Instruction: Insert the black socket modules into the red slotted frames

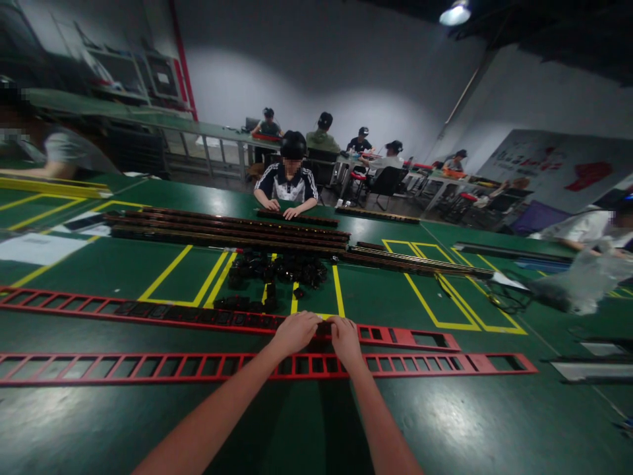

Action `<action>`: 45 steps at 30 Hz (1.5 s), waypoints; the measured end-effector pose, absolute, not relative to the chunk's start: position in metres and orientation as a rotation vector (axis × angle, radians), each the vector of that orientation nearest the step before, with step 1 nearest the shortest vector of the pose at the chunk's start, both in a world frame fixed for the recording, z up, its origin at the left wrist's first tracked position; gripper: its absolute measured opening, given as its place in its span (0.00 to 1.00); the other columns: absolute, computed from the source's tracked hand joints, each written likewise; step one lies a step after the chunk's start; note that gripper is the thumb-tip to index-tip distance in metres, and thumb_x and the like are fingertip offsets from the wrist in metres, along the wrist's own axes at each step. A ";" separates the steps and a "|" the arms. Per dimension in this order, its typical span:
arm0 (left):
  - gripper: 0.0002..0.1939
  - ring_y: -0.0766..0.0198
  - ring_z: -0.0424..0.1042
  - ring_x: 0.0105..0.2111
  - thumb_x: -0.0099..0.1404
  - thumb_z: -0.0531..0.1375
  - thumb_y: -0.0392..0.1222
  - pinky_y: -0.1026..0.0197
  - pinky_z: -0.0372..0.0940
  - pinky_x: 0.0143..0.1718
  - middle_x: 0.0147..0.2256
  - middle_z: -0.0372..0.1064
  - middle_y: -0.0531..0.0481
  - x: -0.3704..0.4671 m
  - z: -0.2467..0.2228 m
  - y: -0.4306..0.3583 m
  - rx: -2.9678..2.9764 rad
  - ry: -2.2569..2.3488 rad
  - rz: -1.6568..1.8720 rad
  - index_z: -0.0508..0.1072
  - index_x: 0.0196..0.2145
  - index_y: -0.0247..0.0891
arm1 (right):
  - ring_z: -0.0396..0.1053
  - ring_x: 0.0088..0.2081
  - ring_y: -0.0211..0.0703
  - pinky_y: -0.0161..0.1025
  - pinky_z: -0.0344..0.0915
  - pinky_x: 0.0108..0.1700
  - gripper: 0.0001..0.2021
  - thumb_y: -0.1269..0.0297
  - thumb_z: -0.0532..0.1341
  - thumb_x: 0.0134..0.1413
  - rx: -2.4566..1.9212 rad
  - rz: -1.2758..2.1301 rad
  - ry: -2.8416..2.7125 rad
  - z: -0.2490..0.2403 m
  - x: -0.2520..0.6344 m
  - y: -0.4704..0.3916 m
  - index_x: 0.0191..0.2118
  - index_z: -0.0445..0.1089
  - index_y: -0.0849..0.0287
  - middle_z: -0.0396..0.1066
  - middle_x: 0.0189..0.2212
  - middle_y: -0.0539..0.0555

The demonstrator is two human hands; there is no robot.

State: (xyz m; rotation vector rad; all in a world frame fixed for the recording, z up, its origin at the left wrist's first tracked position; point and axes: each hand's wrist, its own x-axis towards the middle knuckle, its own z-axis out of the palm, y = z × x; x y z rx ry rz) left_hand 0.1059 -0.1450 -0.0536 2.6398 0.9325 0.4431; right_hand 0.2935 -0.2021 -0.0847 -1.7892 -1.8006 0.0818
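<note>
My left hand [298,332] and my right hand [345,336] meet at the farther red slotted frame [410,337], fingers bent and close together. A small black part [324,328] shows between them in a slot of the frame, partly covered by the fingers. To the left, several slots hold similar black pieces [190,314], while slots at both ends show bare. A second red frame [208,367] lies nearer to me, its slots open, under my forearms. Just beyond the farther frame is a heap of loose black parts [277,269].
Long dark strips [232,231] lie stacked across the green table [469,422], marked with yellow tape. A co-worker [289,175] sits opposite, hands on the table. White paper [39,249] lies at left; a clear plastic bag [583,277] and cables [504,300] are at right.
</note>
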 end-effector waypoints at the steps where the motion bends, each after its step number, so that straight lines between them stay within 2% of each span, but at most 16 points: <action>1: 0.16 0.59 0.69 0.49 0.73 0.49 0.37 0.57 0.64 0.50 0.50 0.72 0.47 0.106 -0.053 -0.145 2.643 0.927 0.441 0.70 0.54 0.42 | 0.72 0.45 0.47 0.47 0.60 0.51 0.15 0.75 0.50 0.59 -1.788 0.086 -1.798 -0.084 0.293 -0.202 0.40 0.71 0.54 0.77 0.39 0.53; 14: 0.16 0.59 0.69 0.48 0.73 0.49 0.38 0.57 0.64 0.49 0.49 0.71 0.48 0.105 -0.054 -0.145 2.648 0.919 0.455 0.69 0.54 0.43 | 0.71 0.45 0.49 0.49 0.60 0.52 0.07 0.69 0.56 0.58 -1.799 0.157 -1.806 -0.075 0.290 -0.206 0.40 0.70 0.55 0.76 0.39 0.54; 19: 0.15 0.58 0.69 0.49 0.73 0.49 0.38 0.57 0.64 0.50 0.49 0.71 0.48 0.105 -0.056 -0.144 2.642 0.914 0.470 0.69 0.53 0.41 | 0.70 0.46 0.50 0.49 0.59 0.53 0.07 0.66 0.58 0.58 -1.808 0.173 -1.834 -0.073 0.290 -0.208 0.42 0.69 0.55 0.75 0.40 0.54; 30: 0.13 0.57 0.70 0.47 0.72 0.50 0.39 0.56 0.64 0.48 0.46 0.72 0.47 0.107 -0.060 -0.143 2.649 0.939 0.488 0.69 0.51 0.40 | 0.69 0.48 0.48 0.46 0.57 0.54 0.09 0.69 0.53 0.62 -1.846 0.189 -1.841 -0.068 0.289 -0.208 0.42 0.70 0.55 0.75 0.42 0.54; 45: 0.13 0.57 0.70 0.46 0.71 0.51 0.39 0.56 0.64 0.47 0.45 0.72 0.47 0.107 -0.064 -0.143 2.614 0.921 0.543 0.70 0.50 0.41 | 0.69 0.48 0.48 0.46 0.57 0.54 0.10 0.69 0.52 0.62 -1.865 0.209 -1.818 -0.068 0.288 -0.208 0.42 0.70 0.55 0.75 0.42 0.54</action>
